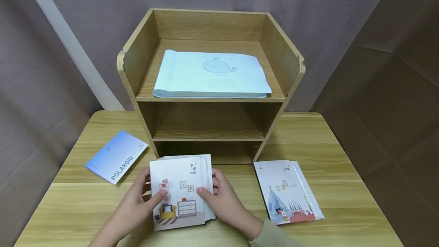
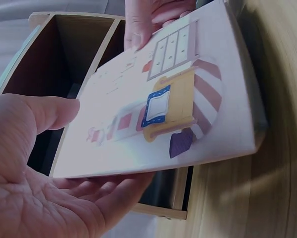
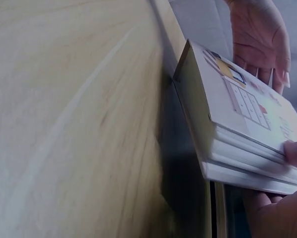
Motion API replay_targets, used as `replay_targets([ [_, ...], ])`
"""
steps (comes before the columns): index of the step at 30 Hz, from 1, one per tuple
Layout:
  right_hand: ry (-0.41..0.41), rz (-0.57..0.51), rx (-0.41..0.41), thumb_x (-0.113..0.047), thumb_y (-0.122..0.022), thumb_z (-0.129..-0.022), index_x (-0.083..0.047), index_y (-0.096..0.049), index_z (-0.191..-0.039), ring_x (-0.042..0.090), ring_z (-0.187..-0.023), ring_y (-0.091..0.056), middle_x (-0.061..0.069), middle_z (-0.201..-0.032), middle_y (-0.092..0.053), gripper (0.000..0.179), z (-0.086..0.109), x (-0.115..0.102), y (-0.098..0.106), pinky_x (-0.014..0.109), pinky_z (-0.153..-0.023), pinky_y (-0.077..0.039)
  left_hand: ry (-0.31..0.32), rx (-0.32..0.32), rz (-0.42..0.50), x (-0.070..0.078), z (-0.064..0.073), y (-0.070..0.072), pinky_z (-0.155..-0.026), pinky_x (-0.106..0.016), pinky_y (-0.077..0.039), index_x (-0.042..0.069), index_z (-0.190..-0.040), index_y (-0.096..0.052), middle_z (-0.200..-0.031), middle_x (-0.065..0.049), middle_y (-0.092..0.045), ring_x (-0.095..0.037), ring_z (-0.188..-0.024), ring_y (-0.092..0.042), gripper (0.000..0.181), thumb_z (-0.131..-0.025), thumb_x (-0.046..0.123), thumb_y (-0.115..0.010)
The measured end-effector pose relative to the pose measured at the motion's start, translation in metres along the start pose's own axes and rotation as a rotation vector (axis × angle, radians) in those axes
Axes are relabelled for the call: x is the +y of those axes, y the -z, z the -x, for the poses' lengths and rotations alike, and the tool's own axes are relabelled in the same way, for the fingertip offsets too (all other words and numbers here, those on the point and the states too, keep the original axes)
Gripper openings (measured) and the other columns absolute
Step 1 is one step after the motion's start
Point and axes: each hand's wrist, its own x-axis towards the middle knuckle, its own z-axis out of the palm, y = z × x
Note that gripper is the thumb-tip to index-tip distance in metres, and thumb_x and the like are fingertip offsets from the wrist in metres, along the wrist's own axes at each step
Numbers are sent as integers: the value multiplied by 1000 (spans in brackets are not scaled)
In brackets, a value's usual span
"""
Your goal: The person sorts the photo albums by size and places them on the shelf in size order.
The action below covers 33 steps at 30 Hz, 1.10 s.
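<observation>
Both hands hold a thick white illustrated book [image 1: 181, 193], its cover printed with a yellow armchair and a chest of drawers. My left hand [image 1: 138, 201] grips the left side, thumb over the cover and fingers underneath. On the right side, my right hand [image 1: 228, 203] has its thumb at the layered edge and its fingers behind. In the right wrist view the book [image 3: 248, 109] is tilted and shows several layers along its edge. The left wrist view shows the cover of the book [image 2: 138, 114] above the left fingers [image 2: 113, 198].
A wooden shelf unit [image 1: 209, 138] stands behind the hands, with a pale blue whale-print book [image 1: 212, 73] on its top level. A blue POLAROID booklet [image 1: 116, 157] lies at left. Another white illustrated book [image 1: 288, 191], with a tent picture, lies at right on the wooden table [image 1: 343, 209].
</observation>
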Motion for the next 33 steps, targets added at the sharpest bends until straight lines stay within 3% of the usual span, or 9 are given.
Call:
replay_targets([
  [11, 97, -11, 22, -13, -66, -93, -16, -39, -138, 27, -89, -69, 13, -114, -64, 52, -2, -20, 17, 40, -66, -59, -120, 47, 88, 8, -5, -8, -83, -31, -55, 8, -140, -41, -120, -13, -57, -27, -104, -59, 62, -87, 9, -73],
  [18, 176, -56, 78, -8, -66, -92, -14, -41, -134, 30, -87, -69, 18, -112, -64, 49, -9, -35, 27, 44, -66, -59, -112, -71, 110, 9, -7, -18, -80, -33, -56, 24, -141, -40, -112, -11, -61, -25, -96, -64, 62, -89, 17, -72],
  [22, 215, -120, 96, -5, -64, -93, -13, -41, -134, 33, -89, -68, 21, -113, -63, 48, -14, -44, 32, 46, -68, -58, -137, -94, 97, 9, -8, -24, -81, -33, -56, 30, -142, -39, -114, -6, -61, -22, -96, -64, 64, -88, 20, -72],
  [28, 179, -157, 107, -4, -61, -95, -16, -40, -135, 34, -90, -68, 18, -114, -63, 47, -17, -55, 39, 46, -71, -58, -224, -62, 184, 11, -10, -33, -88, -33, -53, 29, -151, -27, -128, -7, -54, -23, -105, -61, 79, -88, 11, -71],
  [33, 146, -153, 123, -6, -61, -95, -14, -40, -133, 34, -90, -68, 17, -114, -64, 45, -18, -60, 40, 45, -72, -58, -217, -19, 239, 18, -11, -39, -80, -35, -56, 29, -151, -28, -122, -9, -58, -24, -99, -64, 78, -89, 4, -68],
])
